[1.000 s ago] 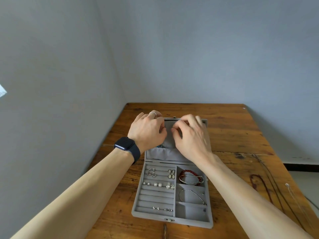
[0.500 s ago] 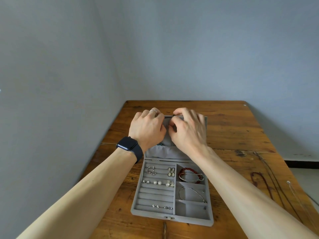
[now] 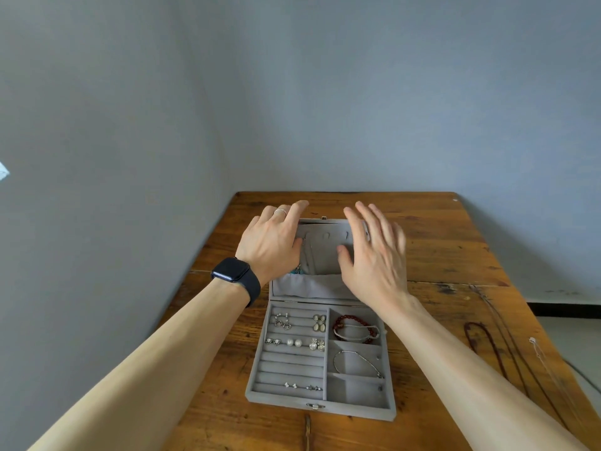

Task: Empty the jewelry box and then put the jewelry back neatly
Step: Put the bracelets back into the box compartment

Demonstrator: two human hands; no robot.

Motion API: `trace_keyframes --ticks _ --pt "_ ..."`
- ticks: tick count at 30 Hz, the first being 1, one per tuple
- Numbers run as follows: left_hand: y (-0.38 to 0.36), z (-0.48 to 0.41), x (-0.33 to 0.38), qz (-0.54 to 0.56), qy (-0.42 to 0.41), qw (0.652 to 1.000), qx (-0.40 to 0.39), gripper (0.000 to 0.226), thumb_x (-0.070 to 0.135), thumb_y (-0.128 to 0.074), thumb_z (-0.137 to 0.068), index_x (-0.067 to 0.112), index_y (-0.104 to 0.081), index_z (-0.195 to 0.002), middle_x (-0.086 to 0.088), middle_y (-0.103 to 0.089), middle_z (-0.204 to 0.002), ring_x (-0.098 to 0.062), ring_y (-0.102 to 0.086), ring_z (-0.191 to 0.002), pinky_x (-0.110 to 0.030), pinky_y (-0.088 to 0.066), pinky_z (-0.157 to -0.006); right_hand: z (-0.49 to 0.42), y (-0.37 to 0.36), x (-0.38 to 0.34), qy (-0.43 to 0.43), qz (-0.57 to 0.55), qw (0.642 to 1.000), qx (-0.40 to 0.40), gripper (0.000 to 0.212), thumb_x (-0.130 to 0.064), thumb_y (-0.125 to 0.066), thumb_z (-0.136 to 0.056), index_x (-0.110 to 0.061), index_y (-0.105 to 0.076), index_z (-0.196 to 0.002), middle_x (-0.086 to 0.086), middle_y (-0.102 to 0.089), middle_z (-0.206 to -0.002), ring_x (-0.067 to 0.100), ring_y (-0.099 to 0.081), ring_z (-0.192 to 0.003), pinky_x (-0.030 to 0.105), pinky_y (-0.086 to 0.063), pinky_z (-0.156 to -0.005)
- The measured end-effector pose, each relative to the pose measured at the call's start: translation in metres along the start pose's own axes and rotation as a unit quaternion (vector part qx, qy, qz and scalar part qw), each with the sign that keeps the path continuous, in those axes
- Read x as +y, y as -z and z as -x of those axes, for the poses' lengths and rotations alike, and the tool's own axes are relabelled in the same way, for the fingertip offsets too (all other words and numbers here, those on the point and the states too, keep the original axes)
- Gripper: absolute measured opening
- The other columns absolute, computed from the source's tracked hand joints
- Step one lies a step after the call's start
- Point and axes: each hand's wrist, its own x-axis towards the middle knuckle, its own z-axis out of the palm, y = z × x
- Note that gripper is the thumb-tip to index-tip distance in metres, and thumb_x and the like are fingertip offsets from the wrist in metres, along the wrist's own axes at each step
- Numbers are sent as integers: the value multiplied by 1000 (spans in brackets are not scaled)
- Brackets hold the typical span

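At the far left, my left forearm comes in from the bottom corner, with a dark watch (image 3: 234, 274) on the wrist. The left grip (image 3: 271, 245) is open, its fingers fairly straight, lying over the left edge of the raised lid (image 3: 325, 252). A thin ring (image 3: 280, 211) sits on one finger. I cannot tell whether the palm presses the lid or only covers it. A bit of something teal (image 3: 297, 271) peeks out under the heel of that hand, too hidden to name. The jewelry box (image 3: 320, 406) lies open in the middle of the wooden counter (image 3: 439, 249), with its grey lid tipped away from me. A slack fabric pocket (image 3: 309, 288) runs along the lid's lower edge. In the tray, small earrings (image 3: 294, 342) sit in the padded rows on the left. On the right, a red bead bracelet (image 3: 353, 320) fills the far compartment and a thin silver bracelet (image 3: 356, 362) lies in the one nearer to me. The right grip (image 3: 374, 258) is open too, fingers spread and blurred, hiding the lid's right side. Whether it touches the lid I cannot say. Well apart to the right, a dark bead necklace (image 3: 481, 340) and a fine pale chain (image 3: 540, 353) lie on the counter, the chain hard to trace.
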Motion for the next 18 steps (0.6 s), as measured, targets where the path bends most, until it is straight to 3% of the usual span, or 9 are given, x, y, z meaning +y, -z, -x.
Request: trace_keyframes --ticks 4,9,13,18 --pt "-3 -7 -4 -29 -3 999 -29 54 27 -55 -98 24 -41 -150 -3 -52 -146 -28 -39 -135 -41 -37 -103 -13 -1 4 -24 40 998 -46 51 -35 -63 -90 -19 -53 -137 8 -56 -137 28 -43 -133 51 -27 -107" --pt "1 -11 -3 11 19 1000 -17 44 22 -63 -93 26 -50 -135 -6 -55 -134 -30 -51 -117 -41 -44 -97 -16 4 5 -19 23 999 -33 43 -34 -69 -87 -23 -60 -128 5 -59 -123 27 -52 -114 44 -36 -92" --pt "7 -6 0 29 20 999 -28 47 24 -61 -90 27 -50 -136 -3 -56 -133 -27 -55 -115 -40 -47 -96 -10 18 7 0 -15 999 -51 46 -29 -63 -91 -21 -57 -136 3 -58 -133 24 -51 -123 42 -42 -100" --pt "19 4 6 23 19 998 -59 59 25 -54 -91 27 -42 -149 -1 -52 -148 -26 -46 -135 -43 -34 -115 5 44 6 9 -47 997 -61 49 -19 -60 -93 -16 -55 -141 5 -53 -147 23 -42 -141 40 -34 -115"
